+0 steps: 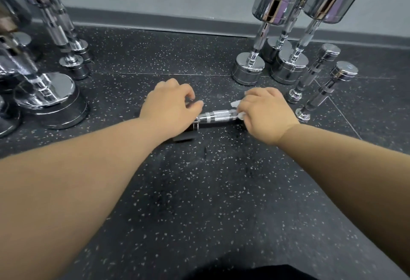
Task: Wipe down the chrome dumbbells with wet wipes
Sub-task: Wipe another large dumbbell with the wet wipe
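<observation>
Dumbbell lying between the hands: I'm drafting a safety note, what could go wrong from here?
1. The dumbbell lies on its side; if the left hand loosens, it may roll.
2. The right hand, holding the wipe, is near the small upright dumbbells and could knock one over.

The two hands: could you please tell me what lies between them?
In the head view, the lying dumbbell's knurled chrome handle spans the gap between left hand and right hand.

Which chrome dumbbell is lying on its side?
The dumbbell between the left hand and the right hand, which holds the wipe: its handle lies along the floor. The rest stand upright.
</observation>
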Available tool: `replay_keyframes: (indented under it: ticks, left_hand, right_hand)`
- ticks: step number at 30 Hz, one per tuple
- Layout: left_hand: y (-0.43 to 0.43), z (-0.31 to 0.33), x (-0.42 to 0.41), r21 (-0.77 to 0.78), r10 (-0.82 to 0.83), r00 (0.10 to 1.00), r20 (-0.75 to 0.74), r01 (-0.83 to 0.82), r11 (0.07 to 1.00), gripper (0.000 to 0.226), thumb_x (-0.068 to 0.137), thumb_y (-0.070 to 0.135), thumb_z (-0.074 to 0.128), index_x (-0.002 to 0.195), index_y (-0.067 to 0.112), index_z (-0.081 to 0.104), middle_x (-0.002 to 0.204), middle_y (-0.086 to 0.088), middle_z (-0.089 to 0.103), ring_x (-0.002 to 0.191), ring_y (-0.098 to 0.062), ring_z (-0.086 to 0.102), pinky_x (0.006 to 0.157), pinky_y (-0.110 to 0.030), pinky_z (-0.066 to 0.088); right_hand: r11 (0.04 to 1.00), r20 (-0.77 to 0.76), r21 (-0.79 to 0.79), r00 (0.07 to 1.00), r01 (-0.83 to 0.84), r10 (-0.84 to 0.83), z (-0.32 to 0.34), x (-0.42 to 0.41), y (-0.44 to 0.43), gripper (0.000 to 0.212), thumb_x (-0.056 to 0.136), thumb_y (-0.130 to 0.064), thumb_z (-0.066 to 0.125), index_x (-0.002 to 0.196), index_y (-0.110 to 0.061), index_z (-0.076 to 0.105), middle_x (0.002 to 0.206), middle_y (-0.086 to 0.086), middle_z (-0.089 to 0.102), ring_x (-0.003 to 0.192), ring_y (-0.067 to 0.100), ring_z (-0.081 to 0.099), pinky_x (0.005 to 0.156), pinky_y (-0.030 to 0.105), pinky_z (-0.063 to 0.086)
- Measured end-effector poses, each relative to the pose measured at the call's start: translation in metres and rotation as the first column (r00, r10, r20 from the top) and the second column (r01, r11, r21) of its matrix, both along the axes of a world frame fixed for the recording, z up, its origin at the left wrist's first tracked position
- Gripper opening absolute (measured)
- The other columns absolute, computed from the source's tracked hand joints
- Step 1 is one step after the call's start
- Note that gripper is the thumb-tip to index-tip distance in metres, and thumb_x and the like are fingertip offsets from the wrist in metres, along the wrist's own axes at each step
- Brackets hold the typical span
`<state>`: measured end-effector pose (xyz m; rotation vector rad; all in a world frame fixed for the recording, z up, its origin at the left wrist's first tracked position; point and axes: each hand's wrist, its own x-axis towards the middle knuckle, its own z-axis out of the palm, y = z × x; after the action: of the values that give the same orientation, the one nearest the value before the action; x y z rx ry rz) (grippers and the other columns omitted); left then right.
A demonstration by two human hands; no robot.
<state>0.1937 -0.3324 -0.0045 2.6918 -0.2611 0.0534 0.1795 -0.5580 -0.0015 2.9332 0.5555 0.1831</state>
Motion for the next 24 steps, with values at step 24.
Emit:
replay_keyframes:
  ticks: [24]
  left_hand:
    - [0.010,-0.017,-0.062,-0.307,-0.038,0.918,-0.394,-0.092,0.947,0.115,0.060,0.052,0.088,0.151,0.034,0.019,0.146,0.006,0.039,0.121,-0.016,0.048,0.095,-0.030,0.040]
  right_hand:
    - [0.998,-0.504,-0.068,0.862,0.017,-0.049,0.009,-0.039,0.053,0.037,0.093,-0.015,0.043,0.130,-0.016,0.050,0.120,0.008,0.057,0.114,0.028,0.044,0.076,0.034,0.036]
